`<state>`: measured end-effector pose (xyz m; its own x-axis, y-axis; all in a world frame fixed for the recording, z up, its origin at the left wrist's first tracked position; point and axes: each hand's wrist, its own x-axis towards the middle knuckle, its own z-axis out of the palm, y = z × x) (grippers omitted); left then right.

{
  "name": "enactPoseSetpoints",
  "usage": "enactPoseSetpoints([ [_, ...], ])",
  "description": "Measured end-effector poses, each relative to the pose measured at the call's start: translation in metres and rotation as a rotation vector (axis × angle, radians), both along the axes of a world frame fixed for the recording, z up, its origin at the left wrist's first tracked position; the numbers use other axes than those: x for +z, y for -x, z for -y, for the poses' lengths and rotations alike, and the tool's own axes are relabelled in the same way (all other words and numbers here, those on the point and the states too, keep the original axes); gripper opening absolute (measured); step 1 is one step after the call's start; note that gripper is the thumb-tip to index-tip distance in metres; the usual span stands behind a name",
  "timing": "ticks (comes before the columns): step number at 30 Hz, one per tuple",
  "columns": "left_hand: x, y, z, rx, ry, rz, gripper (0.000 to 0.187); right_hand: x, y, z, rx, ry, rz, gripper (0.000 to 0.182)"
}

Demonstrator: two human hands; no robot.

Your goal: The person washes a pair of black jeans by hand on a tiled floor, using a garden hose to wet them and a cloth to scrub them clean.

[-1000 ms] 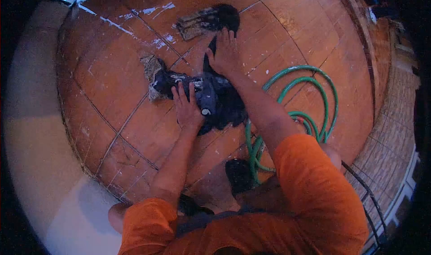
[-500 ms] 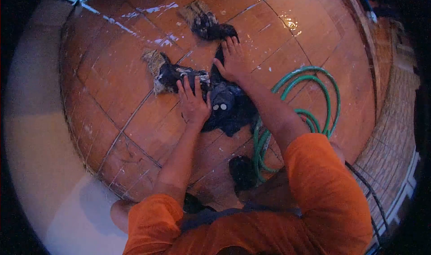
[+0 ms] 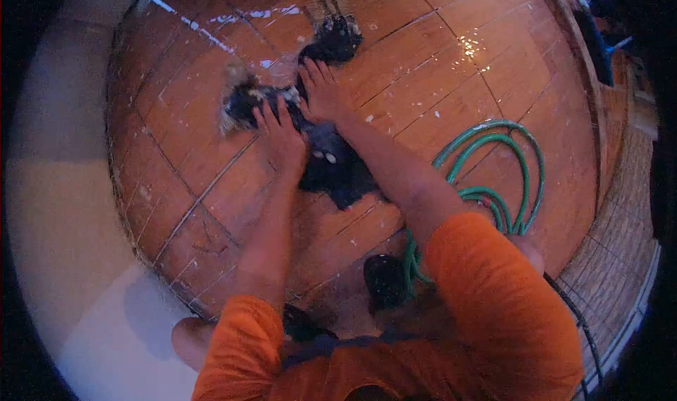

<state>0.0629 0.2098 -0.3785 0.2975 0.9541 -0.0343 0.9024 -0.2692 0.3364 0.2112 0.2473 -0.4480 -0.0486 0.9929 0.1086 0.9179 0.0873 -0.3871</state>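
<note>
A dark, wet cloth (image 3: 339, 180) lies spread on the orange tiled floor, with two small pale round spots near its middle. Two bunched pieces reach away from it: the left piece (image 3: 247, 99) and the far piece (image 3: 337, 40), both dark with beige ends that look ragged. Fingers spread, my left hand (image 3: 283, 140) lies flat over the left piece where it meets the cloth. My right hand (image 3: 326, 94) rests palm down at the near end of the far piece, its fingers stretched forward and slightly apart. Neither hand is closed round the cloth.
A coiled green hose (image 3: 523, 182) lies on the wet tiled floor (image 3: 416, 83) to the right. My dark shoe (image 3: 385, 277) stands close behind the cloth. A beige wall (image 3: 60, 203) borders the left side, and small white bits dot the tiles.
Both hands have moved left, sliding over the cloth. The far piece now bends differently, and the left piece is more bunched. The view has also shifted slightly.
</note>
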Motion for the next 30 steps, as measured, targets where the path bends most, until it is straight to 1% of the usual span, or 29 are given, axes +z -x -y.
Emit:
enactPoseSetpoints([
  [1, -0.013, -0.001, -0.01, -0.01, -0.009, 0.012, 0.084, -0.006, -0.008, 0.001, -0.01, -0.009, 0.012, 0.08],
  [3, -0.031, -0.005, -0.012, -0.007, -0.166, -0.003, 0.074, -0.01, -0.015, 0.018, -0.122, -0.057, -0.005, 0.083],
  [4, -0.024, -0.008, 0.001, -0.004, -0.18, -0.017, 0.069, 0.013, -0.019, 0.047, -0.232, 0.071, -0.054, 0.083],
  [5, -0.016, -0.011, 0.02, -0.026, -0.15, -0.007, 0.069, 0.042, -0.029, 0.087, -0.337, 0.195, -0.101, 0.084],
  [7, -0.006, -0.022, 0.068, -0.064, -0.064, 0.013, 0.07, 0.048, -0.043, 0.156, -0.461, 0.323, 0.13, 0.083],
  [8, -0.004, -0.029, 0.086, -0.084, -0.013, 0.018, 0.071, 0.044, -0.051, 0.171, -0.511, 0.275, 0.145, 0.081],
  [9, -0.008, -0.039, 0.093, -0.08, -0.019, 0.021, 0.071, 0.04, -0.06, 0.174, -0.559, 0.223, 0.159, 0.08],
  [11, -0.018, -0.052, 0.104, -0.115, -0.043, 0.106, 0.078, 0.045, -0.084, 0.146, -0.56, 0.17, 0.161, 0.079],
  [12, -0.014, -0.055, 0.099, -0.118, -0.039, 0.098, 0.078, 0.046, -0.095, 0.125, -0.566, 0.123, 0.162, 0.078],
  [14, -0.001, -0.07, 0.081, -0.163, 0.132, 0.03, 0.086, 0.043, -0.13, 0.071, -0.496, 0.056, 0.14, 0.078],
  [15, -0.013, -0.079, 0.072, -0.16, 0.127, 0.031, 0.086, 0.033, -0.142, 0.041, -0.462, 0.053, 0.17, 0.078],
  [16, -0.028, -0.088, 0.065, -0.175, 0.021, -0.077, 0.087, 0.026, -0.145, 0.025, -0.434, 0.057, 0.197, 0.078],
  [17, -0.039, -0.096, 0.061, -0.187, -0.085, -0.181, 0.088, 0.021, -0.138, 0.026, -0.437, 0.061, 0.199, 0.078],
  [18, -0.04, -0.103, 0.057, -0.168, -0.103, -0.215, 0.083, 0.016, -0.126, 0.032, -0.393, 0.027, 0.184, 0.077],
  [19, -0.032, -0.101, 0.055, -0.175, -0.105, -0.208, 0.083, 0.012, -0.117, 0.035, -0.354, -0.019, 0.173, 0.077],
  [20, -0.02, -0.098, 0.051, -0.199, -0.036, -0.035, 0.08, 0.003, -0.107, 0.056, -0.35, -0.017, 0.099, 0.076],
  [21, -0.013, -0.09, 0.054, -0.223, 0.048, 0.131, 0.077, 0.016, -0.101, 0.086, -0.352, -0.008, 0.105, 0.076],
  [22, -0.009, -0.083, 0.059, -0.232, 0.056, 0.138, 0.077, 0.033, -0.098, 0.118, -0.302, 0.04, 0.075, 0.073],
  [23, -0.01, -0.082, 0.059, -0.24, 0.041, 0.14, 0.078, 0.045, -0.104, 0.13, -0.248, 0.073, 0.05, 0.07],
  [26, -0.011, -0.089, 0.061, -0.227, 0.016, 0.169, 0.079, 0.035, -0.129, 0.126, -0.275, 0.051, 0.085, 0.069],
  [28, -0.013, -0.085, 0.056, -0.195, -0.019, 0.176, 0.079, 0.036, -0.148, 0.071, -0.26, 0.007, 0.103, 0.07],
  [30, -0.014, -0.083, 0.055, -0.234, 0.012, 0.179, 0.078, 0.026, -0.141, 0.025, -0.252, -0.046, 0.106, 0.07],
])
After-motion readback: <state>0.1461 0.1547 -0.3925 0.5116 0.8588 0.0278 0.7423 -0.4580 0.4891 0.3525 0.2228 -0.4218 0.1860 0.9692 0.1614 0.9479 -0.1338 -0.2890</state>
